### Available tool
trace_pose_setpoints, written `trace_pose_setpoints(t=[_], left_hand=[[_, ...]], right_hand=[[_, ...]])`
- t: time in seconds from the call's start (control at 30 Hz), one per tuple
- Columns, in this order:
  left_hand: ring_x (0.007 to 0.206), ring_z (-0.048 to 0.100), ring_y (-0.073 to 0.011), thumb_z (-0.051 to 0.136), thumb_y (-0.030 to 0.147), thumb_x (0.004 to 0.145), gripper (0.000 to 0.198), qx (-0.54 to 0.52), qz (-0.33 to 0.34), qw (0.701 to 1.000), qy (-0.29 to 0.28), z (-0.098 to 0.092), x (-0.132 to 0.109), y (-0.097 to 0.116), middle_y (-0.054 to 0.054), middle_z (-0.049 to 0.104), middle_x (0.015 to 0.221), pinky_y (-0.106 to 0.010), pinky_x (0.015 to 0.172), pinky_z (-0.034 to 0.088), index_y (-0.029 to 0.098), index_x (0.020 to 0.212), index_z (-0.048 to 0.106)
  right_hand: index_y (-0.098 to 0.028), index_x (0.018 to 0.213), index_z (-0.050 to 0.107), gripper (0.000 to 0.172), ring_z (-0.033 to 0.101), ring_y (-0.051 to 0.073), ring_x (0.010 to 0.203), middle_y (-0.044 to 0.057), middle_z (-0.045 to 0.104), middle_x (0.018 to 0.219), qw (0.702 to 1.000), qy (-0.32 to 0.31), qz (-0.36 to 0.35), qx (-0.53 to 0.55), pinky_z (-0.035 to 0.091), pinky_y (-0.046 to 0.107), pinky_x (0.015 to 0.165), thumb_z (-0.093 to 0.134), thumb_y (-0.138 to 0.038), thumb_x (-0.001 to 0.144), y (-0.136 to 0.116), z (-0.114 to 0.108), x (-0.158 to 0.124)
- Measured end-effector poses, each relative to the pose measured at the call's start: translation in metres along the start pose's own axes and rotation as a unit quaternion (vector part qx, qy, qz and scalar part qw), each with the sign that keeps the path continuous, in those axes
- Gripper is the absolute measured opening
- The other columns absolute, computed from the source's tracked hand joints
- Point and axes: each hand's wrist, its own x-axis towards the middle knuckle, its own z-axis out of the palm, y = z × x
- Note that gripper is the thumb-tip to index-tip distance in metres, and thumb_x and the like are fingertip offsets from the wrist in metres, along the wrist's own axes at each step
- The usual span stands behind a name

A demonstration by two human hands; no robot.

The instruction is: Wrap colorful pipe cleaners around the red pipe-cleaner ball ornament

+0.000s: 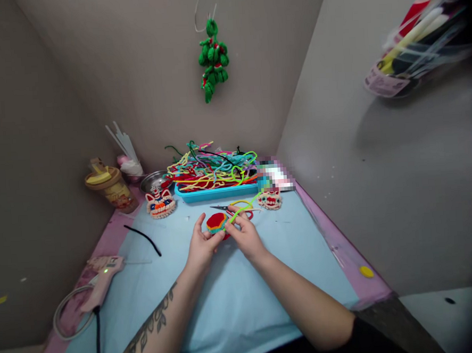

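Over the middle of the blue-covered table (pixel 242 282), my left hand (pixel 202 242) grips a small round craft piece (pixel 217 221) with a red top and an orange and teal rim. My right hand (pixel 243 234) pinches a lime-green pipe cleaner (pixel 244 210) against the right side of that piece. The pipe cleaner's free end slants up and to the right. Just beyond my right fingers lie scissors (pixel 241 205) with yellow and red handles, partly hidden by the hand. The underside of the round piece is hidden by my fingers.
Behind my hands stands a blue tray (pixel 217 193) heaped with colourful pipe cleaners. Lion-head crafts (pixel 161 204) sit on both sides. At left are a glue gun (pixel 102 286), a black pipe cleaner (pixel 144 238), a metal bowl (pixel 154 181) and a cup (pixel 114 189).
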Motion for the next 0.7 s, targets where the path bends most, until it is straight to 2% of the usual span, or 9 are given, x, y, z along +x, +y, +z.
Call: trace_pose_setpoints(t=[0.1,0.27,0.5,0.7], left_hand=[[0.034,0.032,-0.0038,0.08,0.033,0.06,0.105,0.0,-0.001,1.0,-0.012,0.0,0.0,0.0,0.013,0.045,0.044,-0.015,0.037,0.023,0.012,0.143,0.02],[0.035,0.033,-0.0037,0.08,0.033,0.058,0.107,0.014,0.003,1.0,-0.004,0.0,0.0,0.004,0.01,0.051,0.047,-0.015,0.037,0.024,0.012,0.144,0.02],[0.034,0.033,-0.0042,0.081,0.033,0.055,0.107,0.023,0.001,1.0,-0.003,0.001,-0.002,0.01,0.01,0.049,0.044,-0.015,0.036,0.025,0.011,0.143,0.024],[0.035,0.034,-0.0041,0.081,0.033,0.056,0.106,0.021,-0.008,1.0,-0.02,0.001,-0.003,0.01,0.008,0.052,0.048,-0.015,0.036,0.024,0.012,0.142,0.024]], right_hand=[[-0.02,0.068,0.065,0.019,0.044,0.025,0.125,0.007,0.049,0.131,0.999,-0.011,0.017,0.028,0.029,0.037,0.106,0.065,-0.037,0.076,0.004,-0.001,0.001],[-0.02,0.065,0.065,0.018,0.044,0.025,0.124,0.007,0.049,0.127,0.998,0.013,0.029,0.05,0.03,0.035,0.105,0.068,-0.036,0.072,0.002,-0.002,0.001],[-0.02,0.058,0.06,0.023,0.045,0.027,0.121,0.006,0.054,0.121,0.988,0.033,0.069,0.134,0.033,0.04,0.102,0.071,-0.038,0.067,0.001,-0.003,0.005],[-0.02,0.056,0.058,0.028,0.048,0.027,0.115,0.006,0.058,0.107,0.982,0.043,0.083,0.163,0.034,0.041,0.102,0.073,-0.042,0.063,0.003,-0.003,0.008]])
